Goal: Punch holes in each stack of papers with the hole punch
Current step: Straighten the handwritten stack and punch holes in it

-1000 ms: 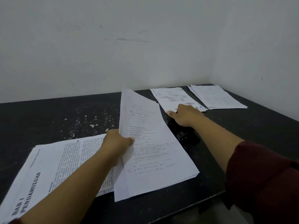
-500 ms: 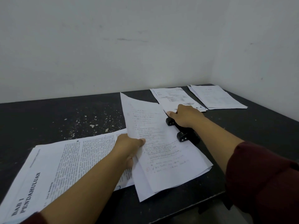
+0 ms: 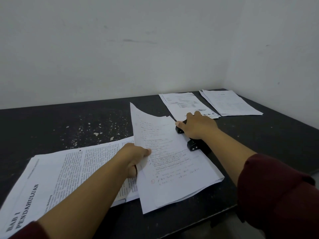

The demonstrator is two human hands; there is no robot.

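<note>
The big stack point(image 3: 57, 173) at the left had "BAB I PENDAHULUAN" printed in large letters along its near edge. Its small print was too fine to read. The middle stack point(image 3: 172, 163) had faint lines of writing and a red circled mark near its bottom corner, but the words could not be made out.

The left hand point(image 3: 136, 157) pinched the left edge of the middle stack, thumb on top. The right hand point(image 3: 198, 126) curled over the black punch point(image 3: 193, 145) and pressed on it. The right edge of the middle stack lay at the punch's mouth.

A second before, that stack was lifted up high and sat further left. Half a second ago it was already close to the punch, and now it lay flatter and had slid a little more to the right. The right hand had stayed on the punch.

The hand hid most of the punch. Two more stacks point(image 3: 186, 104) point(image 3: 231, 102) lay at the far right of the dark worktop point(image 3: 51, 125), with print too small to read.
</note>
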